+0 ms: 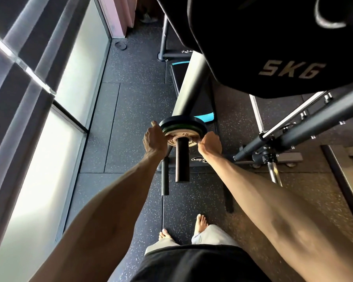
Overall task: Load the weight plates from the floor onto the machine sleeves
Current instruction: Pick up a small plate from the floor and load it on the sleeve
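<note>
A black machine sleeve (182, 159) points toward me at the centre. Threaded on it is a small tan weight plate (183, 136), which sits against a larger black plate (181, 122) with a green edge. My left hand (155, 139) grips the left rim of the tan plate, fingers curled round it. My right hand (210, 143) pinches its right rim. A big black plate marked 5KG (291, 70) hangs on another sleeve close to the camera at the upper right.
The machine's grey upright (190, 86) rises behind the plates, and chrome and black bars (306, 123) cross at the right. A thin black handle (165, 176) hangs left of the sleeve. Speckled rubber floor (130, 110) runs along a window wall at the left. My bare feet (201, 220) stand below.
</note>
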